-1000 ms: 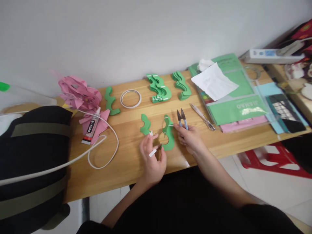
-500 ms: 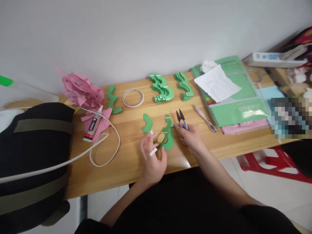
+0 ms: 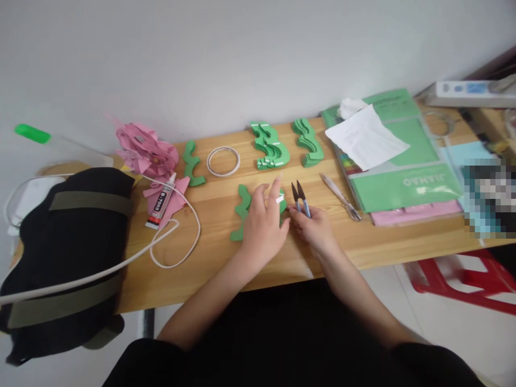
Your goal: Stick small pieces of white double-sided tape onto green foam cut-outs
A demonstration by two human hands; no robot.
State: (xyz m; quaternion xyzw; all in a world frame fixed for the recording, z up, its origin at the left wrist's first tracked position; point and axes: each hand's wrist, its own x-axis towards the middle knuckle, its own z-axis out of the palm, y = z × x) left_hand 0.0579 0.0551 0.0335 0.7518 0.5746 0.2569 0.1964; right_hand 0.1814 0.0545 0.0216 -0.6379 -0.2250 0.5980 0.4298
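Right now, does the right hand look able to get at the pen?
Probably yes: the pen lies close by, to the right of the right hand, with nothing visible between them. The snips held in that hand might hinder picking it up, though.

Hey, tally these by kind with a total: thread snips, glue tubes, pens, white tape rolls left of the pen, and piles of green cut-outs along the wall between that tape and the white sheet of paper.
Thread snips: 1
Glue tube: 1
Pen: 1
White tape roll: 1
Piles of green cut-outs: 2, left pile and right pile
Total: 6
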